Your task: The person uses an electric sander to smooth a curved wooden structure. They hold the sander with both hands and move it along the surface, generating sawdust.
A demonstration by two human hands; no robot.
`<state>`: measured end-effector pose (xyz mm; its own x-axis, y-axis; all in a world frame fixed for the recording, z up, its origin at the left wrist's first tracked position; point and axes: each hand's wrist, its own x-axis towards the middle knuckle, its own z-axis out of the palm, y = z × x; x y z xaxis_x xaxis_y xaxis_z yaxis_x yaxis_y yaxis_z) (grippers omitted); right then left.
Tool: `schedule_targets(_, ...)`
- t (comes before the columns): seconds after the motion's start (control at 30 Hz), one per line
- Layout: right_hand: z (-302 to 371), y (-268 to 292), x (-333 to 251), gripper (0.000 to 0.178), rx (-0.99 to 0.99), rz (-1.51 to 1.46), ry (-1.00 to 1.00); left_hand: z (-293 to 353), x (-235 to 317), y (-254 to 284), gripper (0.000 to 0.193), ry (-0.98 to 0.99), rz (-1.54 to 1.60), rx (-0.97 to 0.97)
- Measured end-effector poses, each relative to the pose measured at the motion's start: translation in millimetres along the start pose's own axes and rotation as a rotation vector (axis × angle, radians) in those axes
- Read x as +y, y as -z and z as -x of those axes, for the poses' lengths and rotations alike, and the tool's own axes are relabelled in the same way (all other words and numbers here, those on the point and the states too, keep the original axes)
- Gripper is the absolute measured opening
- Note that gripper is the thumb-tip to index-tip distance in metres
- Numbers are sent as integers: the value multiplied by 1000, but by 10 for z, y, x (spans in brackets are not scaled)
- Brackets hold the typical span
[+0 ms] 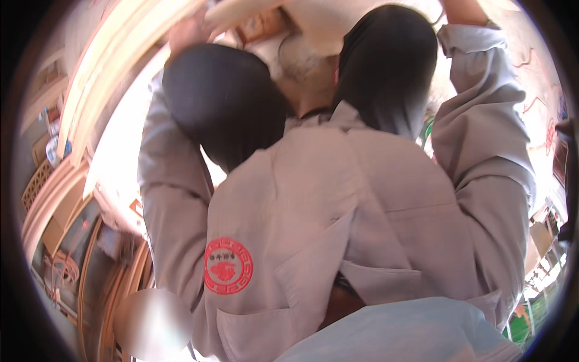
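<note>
My left hand [189,31] is at the upper left, beyond my knee and smeared by motion. It touches or lies beside a pale wooden piece [244,13] that runs to the top edge; its fingers are too blurred to tell whether they grip it. Of my right hand [465,11] only the wrist end shows at the upper right, past a rolled grey cuff, and its fingers are cut off by the top edge. Both arms, in grey sleeves, reach forward around my raised knees in black trousers.
Long pale wooden strips [111,51] curve along the left side. Below them are a tan perforated block [37,182], a coil of pinkish hose or cord [65,269] and brown boards [128,289]. A brown box-like thing [263,25] lies beyond my knees. Something green [526,323] shows at lower right.
</note>
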<state>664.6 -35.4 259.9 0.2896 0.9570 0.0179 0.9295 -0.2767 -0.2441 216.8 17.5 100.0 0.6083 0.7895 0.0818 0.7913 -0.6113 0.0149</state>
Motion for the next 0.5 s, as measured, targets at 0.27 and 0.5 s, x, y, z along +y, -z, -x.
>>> schedule_targets(0.27,-628,253,1456,45,92,140,-290,4,4,45,45,81,57,-118)
schedule_targets(0.5,-845,463,1819,47,-15,240,-365,163,-101,7,42,41,77,-6)
